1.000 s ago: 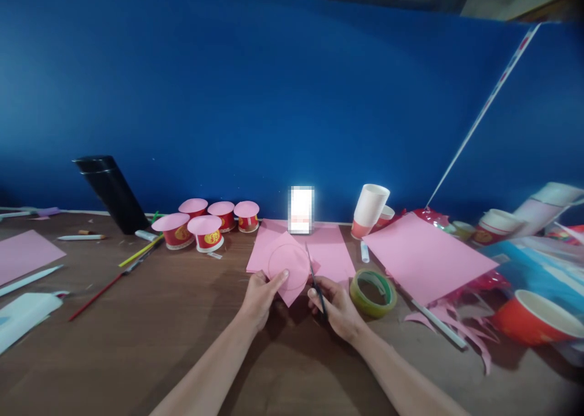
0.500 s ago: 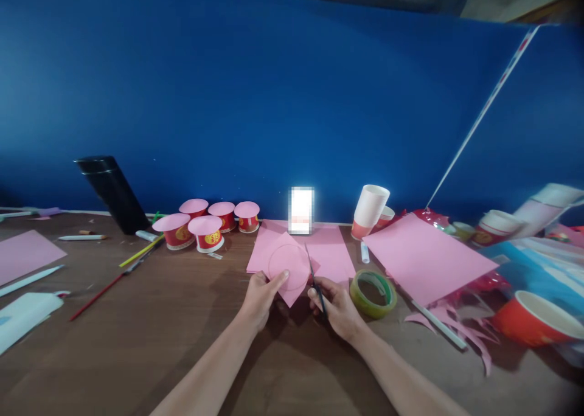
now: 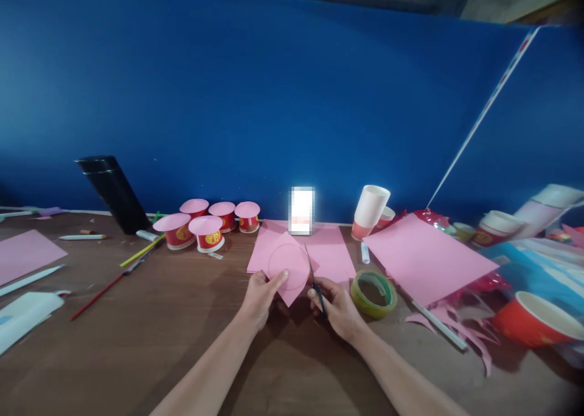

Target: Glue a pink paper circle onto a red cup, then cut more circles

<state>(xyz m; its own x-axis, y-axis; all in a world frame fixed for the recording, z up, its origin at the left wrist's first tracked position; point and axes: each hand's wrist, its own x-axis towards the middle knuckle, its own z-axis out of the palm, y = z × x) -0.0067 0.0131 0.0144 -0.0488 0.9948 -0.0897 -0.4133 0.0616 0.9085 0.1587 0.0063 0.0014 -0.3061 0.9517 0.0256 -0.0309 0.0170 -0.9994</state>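
Both hands (image 3: 259,300) (image 3: 338,309) unmoved, scissors (image 3: 318,293), one circle-marked paper (image 3: 288,263)

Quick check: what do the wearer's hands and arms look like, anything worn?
The left hand and right hand are ungloved. The forearms are bare as far as they show: no sleeve, watch or bracelet. Whether the fingers carry a ring is too small to tell.

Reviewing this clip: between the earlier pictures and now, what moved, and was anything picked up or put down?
Nothing visibly moved, and nothing was taken up or let go. The left hand still holds the pink paper with its drawn circle; the right hand still holds the scissors. The cups and tape stayed put.
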